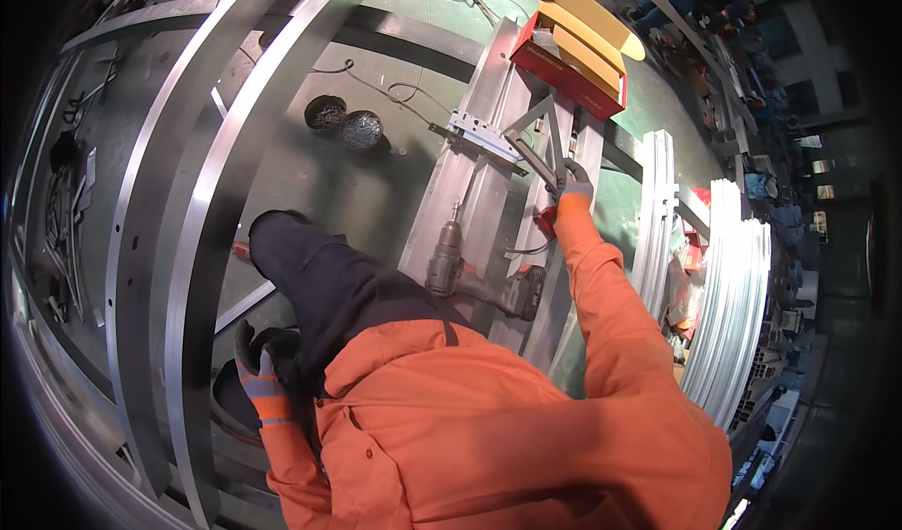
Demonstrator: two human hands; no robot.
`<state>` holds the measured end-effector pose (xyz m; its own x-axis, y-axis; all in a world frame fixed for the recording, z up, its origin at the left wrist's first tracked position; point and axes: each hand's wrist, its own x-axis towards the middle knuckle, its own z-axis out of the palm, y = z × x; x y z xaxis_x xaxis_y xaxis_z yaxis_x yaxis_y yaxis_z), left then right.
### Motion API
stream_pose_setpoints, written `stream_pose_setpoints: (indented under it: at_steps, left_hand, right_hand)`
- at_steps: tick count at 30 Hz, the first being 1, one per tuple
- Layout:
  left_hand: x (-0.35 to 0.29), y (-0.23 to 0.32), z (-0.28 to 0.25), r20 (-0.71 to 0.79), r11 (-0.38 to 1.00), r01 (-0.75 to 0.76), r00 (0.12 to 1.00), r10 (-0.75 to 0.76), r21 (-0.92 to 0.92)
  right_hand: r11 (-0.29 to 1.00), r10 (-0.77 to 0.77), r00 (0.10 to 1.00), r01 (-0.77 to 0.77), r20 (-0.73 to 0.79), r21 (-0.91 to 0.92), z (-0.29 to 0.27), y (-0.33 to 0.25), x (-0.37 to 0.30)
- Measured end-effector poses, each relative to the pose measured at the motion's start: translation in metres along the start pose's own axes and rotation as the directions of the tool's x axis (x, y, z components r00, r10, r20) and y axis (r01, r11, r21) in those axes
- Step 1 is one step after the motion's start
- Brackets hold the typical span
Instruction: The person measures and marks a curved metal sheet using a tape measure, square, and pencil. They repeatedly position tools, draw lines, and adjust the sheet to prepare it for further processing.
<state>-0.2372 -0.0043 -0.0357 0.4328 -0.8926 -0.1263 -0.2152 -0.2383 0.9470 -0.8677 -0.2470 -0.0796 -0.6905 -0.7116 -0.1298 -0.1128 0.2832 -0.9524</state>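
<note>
My right hand (571, 184), in a grey and orange glove, is closed around the lower end of a grey V-shaped metal piece (537, 159). Something red shows beside that wrist, partly hidden. Just left of the piece, a whitish slotted metal plate (484, 135) lies across pale metal profiles (442, 196). Nearer to me a cordless drill (446, 265) rests on those profiles, its bit pointing away. My left hand (256, 356), gloved alike, is held low at my left side beside a dark round seat-like object (230, 398); its fingers are bent and apart, with nothing seen in them.
An open red box (573, 77) with yellow flaps sits on the far end of the profiles. Two round tins (362, 130) of small metal parts stand on the floor. Long metal beams (225, 145) run along the left; stacked white profiles (728, 295) lie to the right.
</note>
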Motion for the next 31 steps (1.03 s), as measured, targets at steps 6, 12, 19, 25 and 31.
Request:
stream_pose_setpoints:
  at_steps: [6, 12, 19, 25, 31]
  left_hand:
    - [-0.010, -0.061, -0.027, -0.092, 0.999, 0.048, 0.995, -0.049, -0.009]
    - [-0.059, -0.089, -0.057, -0.219, 0.970, 0.217, 0.957, -0.190, 0.107]
    - [-0.048, -0.093, -0.026, -0.116, 0.967, 0.228, 0.970, -0.215, 0.114]
    - [-0.034, -0.103, -0.039, -0.080, 0.963, 0.223, 0.974, -0.213, 0.153]
    - [-0.023, -0.110, -0.030, 0.002, 0.964, 0.201, 0.979, -0.204, 0.175]
  right_hand:
    - [0.984, -0.136, 0.989, 0.141, 0.060, -0.104, 0.095, -0.010, 0.064]
    - [0.969, 0.049, 0.992, -0.019, 0.118, -0.245, 0.164, -0.016, 0.095]
    - [0.806, -0.038, 0.995, 0.087, 0.095, -0.586, 0.113, 0.023, 0.167]
    - [0.593, -0.354, 0.872, 0.488, 0.338, -0.640, 0.100, -0.020, 0.065]
    - [0.579, -0.282, 0.756, 0.625, 0.591, -0.523, 0.065, -0.015, 0.011]
